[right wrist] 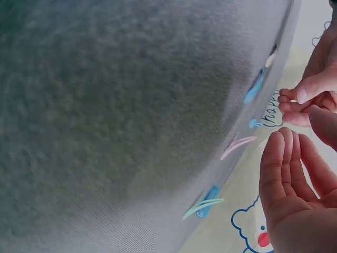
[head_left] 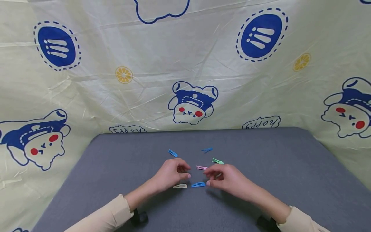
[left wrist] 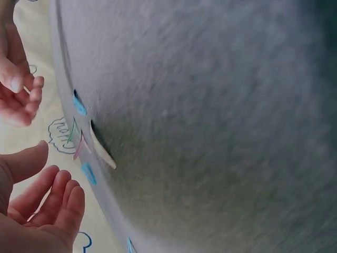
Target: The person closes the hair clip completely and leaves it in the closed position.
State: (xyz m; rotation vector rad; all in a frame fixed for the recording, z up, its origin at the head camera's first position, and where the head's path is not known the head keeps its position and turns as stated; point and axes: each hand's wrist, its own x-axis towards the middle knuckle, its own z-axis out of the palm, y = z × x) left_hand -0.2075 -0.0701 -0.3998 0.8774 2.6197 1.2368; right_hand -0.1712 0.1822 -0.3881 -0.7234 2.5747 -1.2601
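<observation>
Several small snap hair clips lie on the grey table. My left hand hovers over the cream hair clip, its fingers loosely bent with nothing between them. To its right lies a blue hair clip, near the thumb of my right hand. That hand is also relaxed and holds nothing. Just beyond its fingertips is a pink hair clip, splayed apart, and behind it a green hair clip, also splayed. In the right wrist view the right fingers are nearly straight.
Two more blue hair clips lie farther back, one at left and one at right. Behind the table hangs a pale patterned curtain. Black bands show beside both sleeve cuffs.
</observation>
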